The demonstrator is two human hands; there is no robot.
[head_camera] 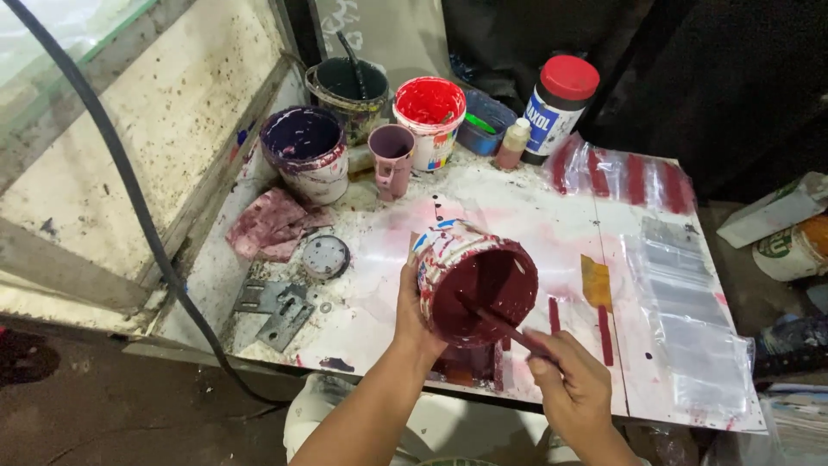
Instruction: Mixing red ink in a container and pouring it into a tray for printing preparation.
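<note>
**Paint-stained worktable in a dim corner**

A white tabletop [517,207], smeared pink and red, fills the middle. On the left stands a grimy speckled glass panel [164,112] in a worn frame, with a black cable [129,190] across it. Dark floor [103,406] below; black backdrop [724,78] behind. Light is uneven.

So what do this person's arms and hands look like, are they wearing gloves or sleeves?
No gloves and no sleeves in view: both forearms are bare up to the bottom edge of the picture. The left hand and the right hand carry no ring, watch or bracelet that can be seen. No clear paint smears show on them, though the table around them is heavily stained.
</note>
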